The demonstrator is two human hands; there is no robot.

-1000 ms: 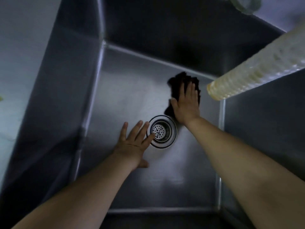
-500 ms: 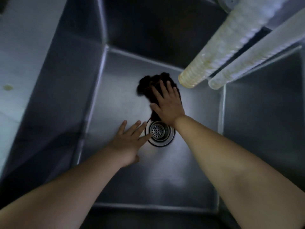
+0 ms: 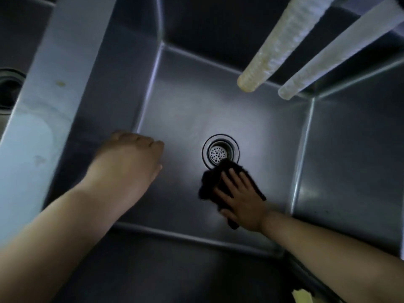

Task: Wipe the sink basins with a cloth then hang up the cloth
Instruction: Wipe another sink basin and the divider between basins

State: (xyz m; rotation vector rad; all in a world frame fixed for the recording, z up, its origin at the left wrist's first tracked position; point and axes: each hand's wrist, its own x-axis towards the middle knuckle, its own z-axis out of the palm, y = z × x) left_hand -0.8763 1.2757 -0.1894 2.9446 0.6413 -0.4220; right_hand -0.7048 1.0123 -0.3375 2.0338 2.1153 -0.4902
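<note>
Beside round perforated drain (image 3: 219,152), right hand (image 3: 241,199) fingers (image 3: 228,182) splayed flat on dark crumpled cloth (image 3: 211,184).

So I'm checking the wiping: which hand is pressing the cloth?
The right hand, flat on the dark cloth just below the drain. The left hand is bare, by the basin's left wall.

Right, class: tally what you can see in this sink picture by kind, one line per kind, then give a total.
Hands: 2, left hand and right hand
Dark cloths: 1, cloth
Drain strainers: 1, strainer
Pale ribbed tubes: 2, tube and second tube
Total: 6
</note>
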